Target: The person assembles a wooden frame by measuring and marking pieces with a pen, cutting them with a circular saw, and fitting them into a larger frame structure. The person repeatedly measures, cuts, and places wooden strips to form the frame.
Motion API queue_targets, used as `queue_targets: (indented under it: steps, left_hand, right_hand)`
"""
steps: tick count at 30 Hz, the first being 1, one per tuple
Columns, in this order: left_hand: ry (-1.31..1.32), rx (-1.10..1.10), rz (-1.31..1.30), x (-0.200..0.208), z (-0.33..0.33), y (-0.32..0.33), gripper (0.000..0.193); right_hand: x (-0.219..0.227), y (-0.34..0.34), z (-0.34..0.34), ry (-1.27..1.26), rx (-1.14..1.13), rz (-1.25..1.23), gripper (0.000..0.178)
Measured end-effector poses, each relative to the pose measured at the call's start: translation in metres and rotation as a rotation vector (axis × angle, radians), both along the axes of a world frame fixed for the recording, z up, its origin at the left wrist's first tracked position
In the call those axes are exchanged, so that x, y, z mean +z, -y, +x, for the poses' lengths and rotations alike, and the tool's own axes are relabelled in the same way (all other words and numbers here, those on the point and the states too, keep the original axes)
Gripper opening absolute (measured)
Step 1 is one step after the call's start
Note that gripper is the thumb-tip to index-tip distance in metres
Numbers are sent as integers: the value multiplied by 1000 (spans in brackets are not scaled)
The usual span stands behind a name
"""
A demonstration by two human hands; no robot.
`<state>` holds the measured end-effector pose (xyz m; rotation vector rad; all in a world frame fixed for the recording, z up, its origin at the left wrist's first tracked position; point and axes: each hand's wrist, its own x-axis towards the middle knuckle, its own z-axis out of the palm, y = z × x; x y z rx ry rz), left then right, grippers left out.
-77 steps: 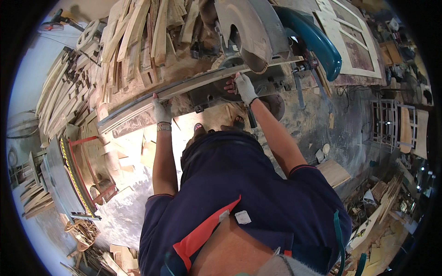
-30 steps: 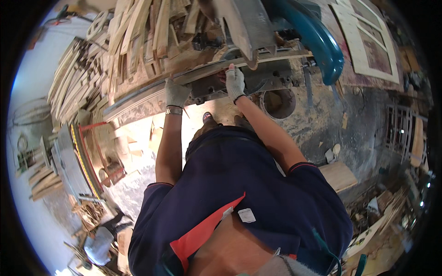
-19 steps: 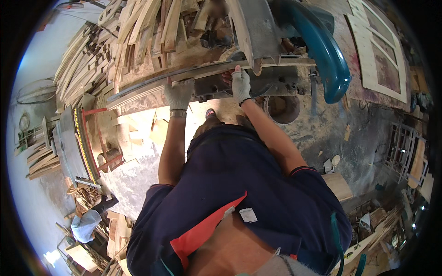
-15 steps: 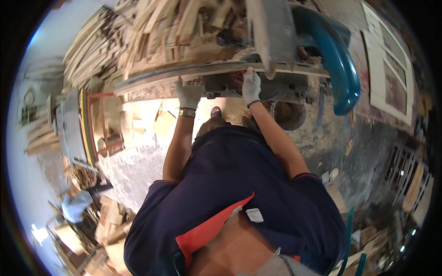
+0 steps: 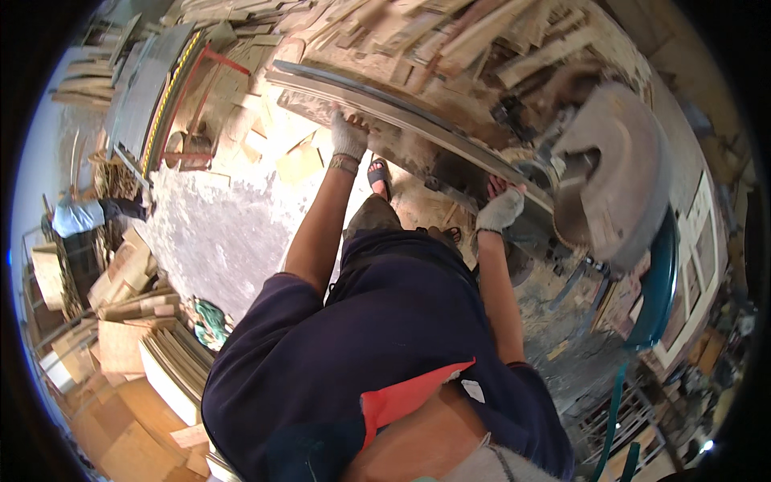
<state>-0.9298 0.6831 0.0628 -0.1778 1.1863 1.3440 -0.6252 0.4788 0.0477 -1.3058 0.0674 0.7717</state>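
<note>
A long pale wooden strip (image 5: pixel 401 117) runs slantwise from the upper left toward the saw at right, along a dark metal fence. My left hand (image 5: pixel 350 138), in a pale glove with bare fingertips, is closed at the near edge of this strip, toward its left end. Nearer the saw, my right hand (image 5: pixel 501 207), gloved the same way, has its fingers curled against the strip. A large grey-guarded chop saw (image 5: pixel 622 169) stands just beyond my right hand. Its toothed round blade (image 5: pixel 569 215) shows below the guard, apart from my fingers.
Scrap boards (image 5: pixel 450 40) lie piled behind the fence. A teal saw handle (image 5: pixel 657 281) juts out at right, before a pale framed panel (image 5: pixel 695 281). At left are a long table (image 5: pixel 148 88) with red legs, a person in light blue (image 5: pixel 79 217), and stacked panels (image 5: pixel 173 361).
My view has turned to the right, so the strip now slants and the saw's guard and blade show more fully. Both hands stay at the strip.
</note>
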Motion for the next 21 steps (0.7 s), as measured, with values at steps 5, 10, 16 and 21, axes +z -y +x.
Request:
queue_targets:
  steps: [5, 10, 16, 21]
  left_hand:
    - [-380, -416, 82, -23, 4, -25, 58]
    - [-507, -661, 116, -15, -36, -3, 48]
    - [-333, -250, 2, 25, -123, -66, 90]
    - [-489, -274, -170, 47, -150, -118, 115]
  right_hand:
    - [5, -16, -7, 1, -186, -179, 64]
    - [38, -45, -19, 47, -351, -506, 66]
    - [49, -73, -28, 175, -459, -700, 60]
    - [37, -70, -20, 255, -454, -830, 64]
